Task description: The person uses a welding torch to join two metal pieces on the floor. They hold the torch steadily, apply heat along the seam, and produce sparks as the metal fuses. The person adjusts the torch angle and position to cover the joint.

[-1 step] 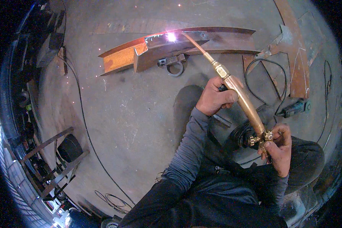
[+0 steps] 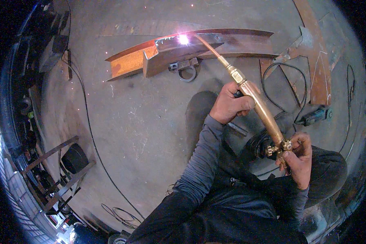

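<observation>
My left hand (image 2: 233, 103) is wrapped round the middle of a brass gas torch (image 2: 264, 116), just behind its hexagonal collar. At the valve end, my right hand (image 2: 300, 159) closes on the torch by its round knobs. The thin copper nozzle slants up and left to a rusty steel beam (image 2: 248, 42) on the floor. A bright pinkish-white glow (image 2: 184, 39) burns beside the tip, on the upper edge of a steel plate (image 2: 171, 57) set against the beam. Left of the glow, that edge looks pale and jagged. Glare hides the metal right at the glow.
A ring-shaped metal clamp (image 2: 187, 73) lies just below the beam. Angle grinder (image 2: 316, 116) and looped black cable (image 2: 286, 65) are at right, near a rusty plate (image 2: 320, 77). Another cable (image 2: 89, 126) runs down the left floor, past a metal frame (image 2: 63, 175). Small sparks dot the floor.
</observation>
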`<act>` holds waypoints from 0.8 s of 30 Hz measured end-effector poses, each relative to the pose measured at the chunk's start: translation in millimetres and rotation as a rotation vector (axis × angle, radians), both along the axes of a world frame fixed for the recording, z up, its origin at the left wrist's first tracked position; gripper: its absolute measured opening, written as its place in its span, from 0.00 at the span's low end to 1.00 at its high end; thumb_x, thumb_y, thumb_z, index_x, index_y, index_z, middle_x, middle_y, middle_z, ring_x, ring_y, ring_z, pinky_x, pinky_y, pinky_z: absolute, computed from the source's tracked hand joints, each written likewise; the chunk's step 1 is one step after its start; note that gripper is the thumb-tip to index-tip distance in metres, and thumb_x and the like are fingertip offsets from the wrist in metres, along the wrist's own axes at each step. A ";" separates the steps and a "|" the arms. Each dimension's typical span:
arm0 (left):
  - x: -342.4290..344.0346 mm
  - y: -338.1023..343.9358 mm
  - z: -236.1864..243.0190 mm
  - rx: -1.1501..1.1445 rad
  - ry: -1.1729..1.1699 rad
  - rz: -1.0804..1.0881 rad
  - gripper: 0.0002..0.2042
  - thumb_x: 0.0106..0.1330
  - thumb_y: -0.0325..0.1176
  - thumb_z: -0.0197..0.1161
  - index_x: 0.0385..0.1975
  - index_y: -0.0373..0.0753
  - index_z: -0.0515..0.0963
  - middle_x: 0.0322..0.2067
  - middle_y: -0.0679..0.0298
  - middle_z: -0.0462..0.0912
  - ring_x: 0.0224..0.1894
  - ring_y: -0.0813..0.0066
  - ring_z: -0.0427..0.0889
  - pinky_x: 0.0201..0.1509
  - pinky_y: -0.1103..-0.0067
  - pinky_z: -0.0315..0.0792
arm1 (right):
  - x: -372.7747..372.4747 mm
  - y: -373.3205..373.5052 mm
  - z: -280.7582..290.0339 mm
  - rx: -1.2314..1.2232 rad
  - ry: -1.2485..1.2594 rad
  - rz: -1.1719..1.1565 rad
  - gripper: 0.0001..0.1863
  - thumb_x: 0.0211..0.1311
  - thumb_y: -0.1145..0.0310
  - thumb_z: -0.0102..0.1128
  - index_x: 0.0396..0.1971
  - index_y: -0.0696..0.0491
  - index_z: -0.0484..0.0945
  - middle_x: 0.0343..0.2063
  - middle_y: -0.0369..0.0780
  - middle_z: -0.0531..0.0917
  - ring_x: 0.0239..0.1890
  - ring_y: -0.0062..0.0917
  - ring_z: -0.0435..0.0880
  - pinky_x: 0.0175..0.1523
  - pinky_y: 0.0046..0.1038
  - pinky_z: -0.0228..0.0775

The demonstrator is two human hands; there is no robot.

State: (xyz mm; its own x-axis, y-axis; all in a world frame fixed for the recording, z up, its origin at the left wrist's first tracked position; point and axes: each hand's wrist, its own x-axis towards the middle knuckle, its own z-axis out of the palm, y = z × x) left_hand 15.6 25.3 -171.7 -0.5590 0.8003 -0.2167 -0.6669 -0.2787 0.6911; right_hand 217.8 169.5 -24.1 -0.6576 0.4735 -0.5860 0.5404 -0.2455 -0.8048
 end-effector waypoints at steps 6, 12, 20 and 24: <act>-3.2 2.4 0.6 -0.009 -0.004 0.015 0.19 0.54 0.39 0.74 0.43 0.38 0.80 0.26 0.68 0.82 0.18 0.87 0.71 0.19 0.86 0.61 | -4.3 0.6 -1.4 0.001 0.002 0.008 0.21 0.56 0.79 0.62 0.49 0.52 0.67 0.31 0.39 0.77 0.23 0.23 0.82 0.21 0.21 0.72; -3.2 3.8 2.6 -0.038 0.013 0.019 0.20 0.54 0.41 0.75 0.43 0.38 0.80 0.26 0.69 0.82 0.18 0.87 0.71 0.19 0.87 0.62 | -3.5 -1.0 -1.5 0.043 0.025 0.013 0.20 0.57 0.78 0.62 0.48 0.53 0.67 0.31 0.39 0.77 0.23 0.23 0.82 0.21 0.21 0.72; -3.3 4.8 2.3 -0.036 0.016 0.014 0.20 0.54 0.41 0.75 0.43 0.39 0.80 0.28 0.68 0.82 0.18 0.86 0.71 0.19 0.86 0.63 | -6.3 -2.4 0.7 0.047 0.004 0.006 0.18 0.57 0.77 0.63 0.46 0.53 0.68 0.30 0.37 0.74 0.23 0.23 0.82 0.21 0.21 0.72; -3.3 4.8 0.4 -0.022 0.031 0.011 0.20 0.55 0.41 0.75 0.43 0.39 0.80 0.29 0.67 0.83 0.19 0.85 0.72 0.19 0.86 0.63 | -6.2 -2.7 0.8 0.060 0.000 0.008 0.18 0.56 0.78 0.62 0.45 0.53 0.68 0.31 0.37 0.74 0.23 0.23 0.82 0.21 0.22 0.72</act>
State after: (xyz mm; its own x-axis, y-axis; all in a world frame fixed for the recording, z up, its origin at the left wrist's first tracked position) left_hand 12.3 30.1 -171.3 -0.5749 0.7891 -0.2165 -0.6416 -0.2704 0.7178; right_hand 211.6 166.7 -23.3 -0.6612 0.5026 -0.5570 0.5424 -0.1926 -0.8177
